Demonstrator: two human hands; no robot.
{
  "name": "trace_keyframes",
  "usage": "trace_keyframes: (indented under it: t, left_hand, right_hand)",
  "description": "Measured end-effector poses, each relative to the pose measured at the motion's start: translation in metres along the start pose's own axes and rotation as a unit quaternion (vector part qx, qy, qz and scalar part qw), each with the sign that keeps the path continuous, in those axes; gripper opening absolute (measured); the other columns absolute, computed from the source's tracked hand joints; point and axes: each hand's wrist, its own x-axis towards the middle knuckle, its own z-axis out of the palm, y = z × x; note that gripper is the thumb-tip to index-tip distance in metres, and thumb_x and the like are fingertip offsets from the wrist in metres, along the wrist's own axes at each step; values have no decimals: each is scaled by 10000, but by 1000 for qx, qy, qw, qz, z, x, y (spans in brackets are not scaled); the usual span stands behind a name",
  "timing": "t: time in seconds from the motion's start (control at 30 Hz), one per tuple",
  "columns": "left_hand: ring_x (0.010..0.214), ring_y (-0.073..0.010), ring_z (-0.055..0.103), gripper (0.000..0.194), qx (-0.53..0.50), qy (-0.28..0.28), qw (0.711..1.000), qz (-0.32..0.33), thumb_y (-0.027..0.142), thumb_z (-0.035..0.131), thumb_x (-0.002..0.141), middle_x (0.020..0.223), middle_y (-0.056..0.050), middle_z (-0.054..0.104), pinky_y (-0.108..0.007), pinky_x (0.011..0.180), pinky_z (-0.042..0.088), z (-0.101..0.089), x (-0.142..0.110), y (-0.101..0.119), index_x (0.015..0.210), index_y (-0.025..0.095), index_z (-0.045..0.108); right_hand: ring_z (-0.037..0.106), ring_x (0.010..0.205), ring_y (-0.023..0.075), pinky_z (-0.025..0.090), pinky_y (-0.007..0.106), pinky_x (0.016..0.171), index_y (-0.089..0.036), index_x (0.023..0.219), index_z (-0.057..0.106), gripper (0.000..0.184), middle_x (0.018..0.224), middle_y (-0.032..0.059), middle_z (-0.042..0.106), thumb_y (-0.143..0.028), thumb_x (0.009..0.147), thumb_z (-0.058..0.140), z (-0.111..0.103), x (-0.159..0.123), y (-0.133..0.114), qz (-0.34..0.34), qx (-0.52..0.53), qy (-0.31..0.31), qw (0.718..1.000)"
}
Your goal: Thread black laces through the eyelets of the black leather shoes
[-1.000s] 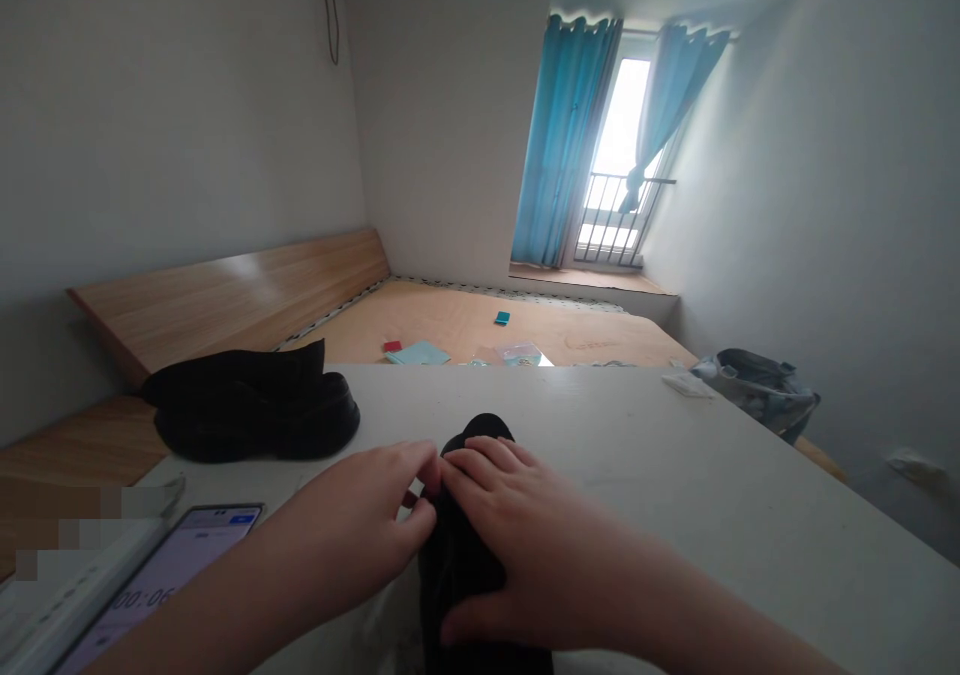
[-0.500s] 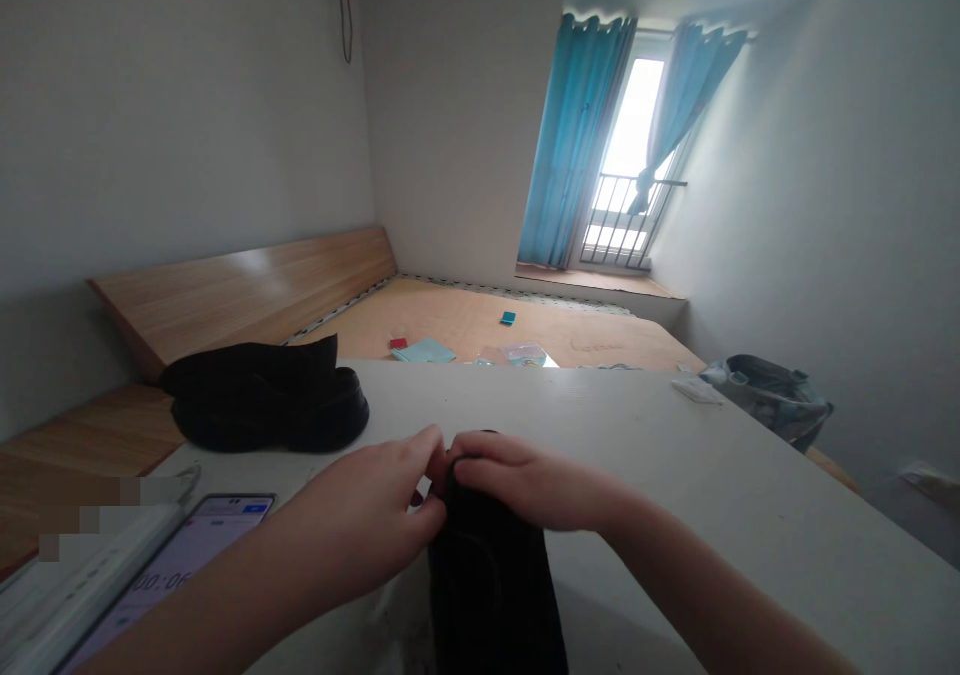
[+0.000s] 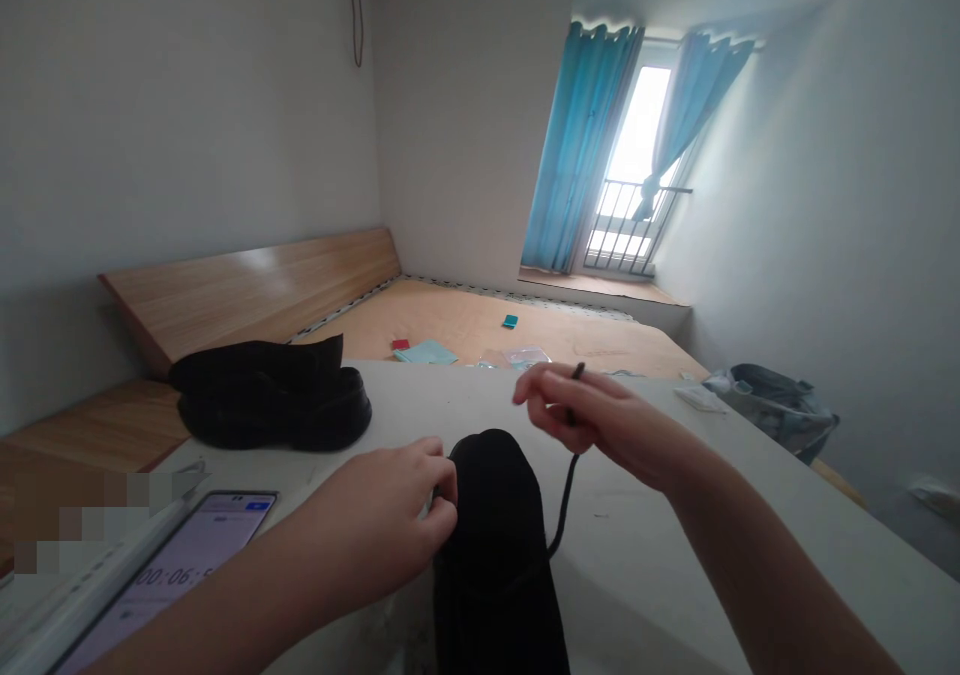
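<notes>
In front of me on the white table stands a black shoe, its far end rounded. My left hand is at the shoe's left side, fingers curled and closed against its edge; what exactly lies between the fingertips is hidden. To the right and above the shoe, my right hand grips a black shoelace between its fingers. The lace hangs from that hand and runs down to the shoe's right side, with a short end sticking up above the fingers.
More black footwear sits at the table's left back. A phone with a running timer lies at the left, beside a whitish plastic item. Beyond are a bed with small items, a small white packet and a grey bag.
My right hand has left the shoe's far end and moved up and right, drawing the shoelace out with it. My left hand stays at the shoe's left side, shifted only slightly.
</notes>
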Motion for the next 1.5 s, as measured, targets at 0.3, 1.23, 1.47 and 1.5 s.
trace_keyframes:
  t: [0.3, 1.23, 1.47, 1.5]
  left_hand:
    - [817, -252, 651, 142, 2, 19, 1000, -11, 200, 469, 761, 867, -28, 694, -331, 671, 436, -1, 0, -2, 846, 237, 577]
    - [836, -236, 644, 249, -58, 2, 998, 13, 292, 384, 875, 891, -38, 710, -302, 714, 446, -11, -1, -10, 883, 238, 628]
    - [789, -236, 651, 184, -31, -7, 999, -4, 259, 433, 835, 852, -26, 704, -293, 627, 437, -11, -3, -3, 895, 244, 607]
    - [794, -235, 656, 195, -32, -5, 999, -3, 254, 449, 822, 874, -29, 707, -295, 647, 450, -11, -4, -3, 929, 244, 611]
  right_hand:
    - [553, 1046, 347, 479, 468, 870, -50, 1131, 643, 575, 1134, 192, 643, -463, 740, 724, 83, -18, 25, -67, -584, -130, 799]
    - [548, 784, 172, 433, 301, 726, -203, 861, 552, 163, 861, 32, 621, -334, 835, 459, 53, -10, -4, 42, 48, 14, 998]
    - [328, 457, 89, 266, 198, 453, -196, 688, 473, 185, 550, -37, 468, -312, 833, 470, 43, -1, -2, -13, 341, 59, 938]
    - [347, 468, 91, 286, 195, 453, -196, 686, 472, 180, 572, -31, 479, -306, 829, 478, 44, 3, 0, -12, 351, 87, 932]
